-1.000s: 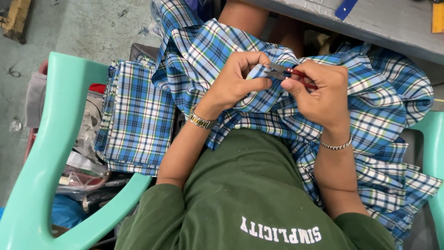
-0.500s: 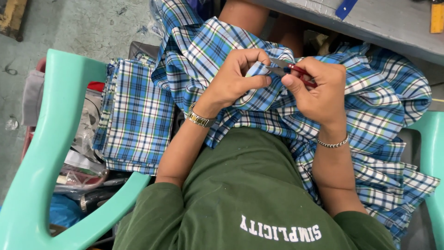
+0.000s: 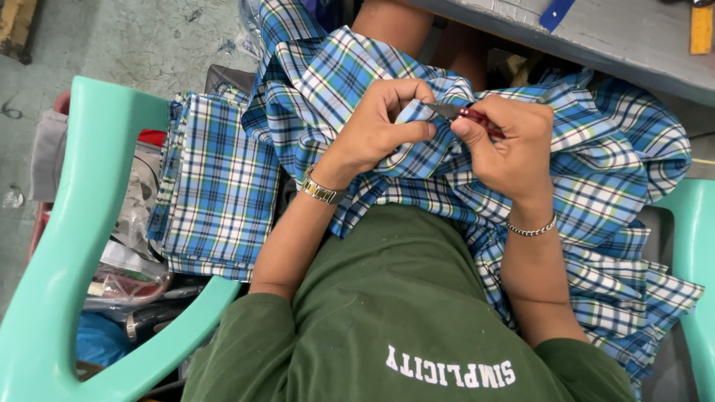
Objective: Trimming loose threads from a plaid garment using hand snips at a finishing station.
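On lap, snips [image 3: 465, 114] seemingly pointing left

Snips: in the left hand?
No. The right hand grips the red snips; the left hand pinches the plaid cloth.

Person's wearing a dark green sweatshirt [image 3: 402, 313] with white block lettering across the chest, sleeves sitting pushed up above the elbows. The left wrist is sporting a gold-and-silver metal watch [image 3: 322, 191], and the right one's carrying a thin silver chain bracelet [image 3: 532, 229].
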